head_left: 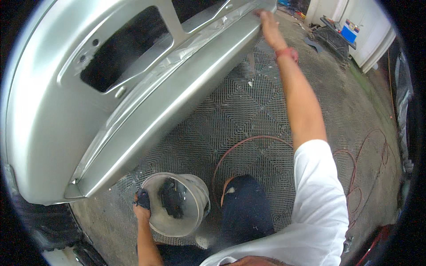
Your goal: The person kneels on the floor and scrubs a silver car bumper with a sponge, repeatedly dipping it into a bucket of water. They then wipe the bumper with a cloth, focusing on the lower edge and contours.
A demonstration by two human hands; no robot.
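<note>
A large silver car panel (177,88) with cut-out openings slants across the left and upper part of the view. My right hand (268,31), arm stretched far forward, has its fingers laid out against the far end of the panel's lower ledge. My left hand (141,212) is closed on a dark, crumpled cloth-like piece (143,198) at the left rim of a grey-white bucket (195,190). Inside the bucket is a dark patch, perhaps liquid; I cannot make out more. Which fingers touch the rim is hidden.
Crinkled masking film (191,46) runs along the panel's seam. A red hose (248,139) curls over the ribbed floor mat (239,97) and continues at right. At the far right, a low black stand (330,37) carries a blue-and-white box (349,32) beside white panels.
</note>
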